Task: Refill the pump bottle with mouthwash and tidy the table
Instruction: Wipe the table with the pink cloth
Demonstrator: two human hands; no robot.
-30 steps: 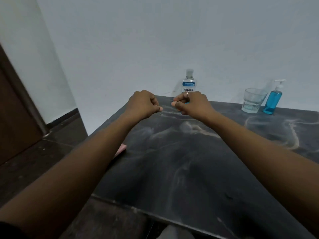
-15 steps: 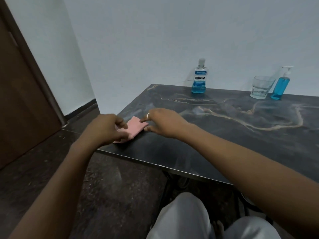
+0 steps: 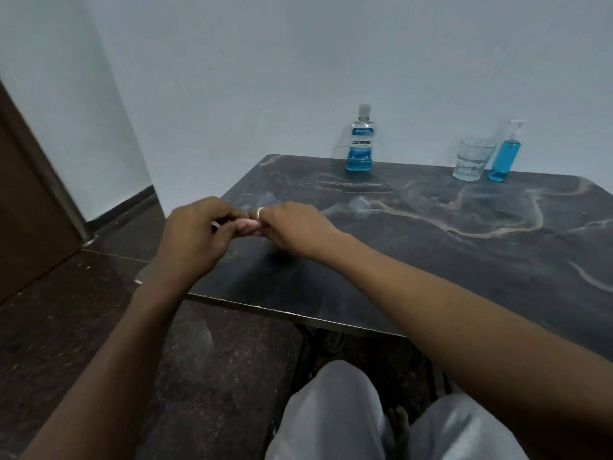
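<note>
A pale blue-grey wall backs a dark marble-patterned table [image 3: 431, 254] with tan veins, its near-left corner jutting over dark speckled floor beside a brown door [image 3: 30, 207] at far left. Along the far edge, close against the wall, stand the task's containers: a clear mouthwash bottle with blue label and blue liquid [image 3: 360, 141] left of centre, then well to its right a faceted clear drinking glass [image 3: 472, 159] just beside a slim pump bottle full of blue liquid [image 3: 506, 157]. Over the near-left corner the left hand [image 3: 192, 237] and right hand [image 3: 292, 227] meet, fingers of both pinched together on a small pink cloth [image 3: 247, 225], which is mostly hidden between them (whether folded or bunched, I cannot tell). Judging by the full-looking pump bottle, the pouring seems done and this is the tidying step, the cloth being readied for wiping or folding away. The next move likely calls for a firm hold on the cloth and a sweep across the tabletop. The middle of the table lies open; care is needed near the left edge and around the far bottles and glass.
</note>
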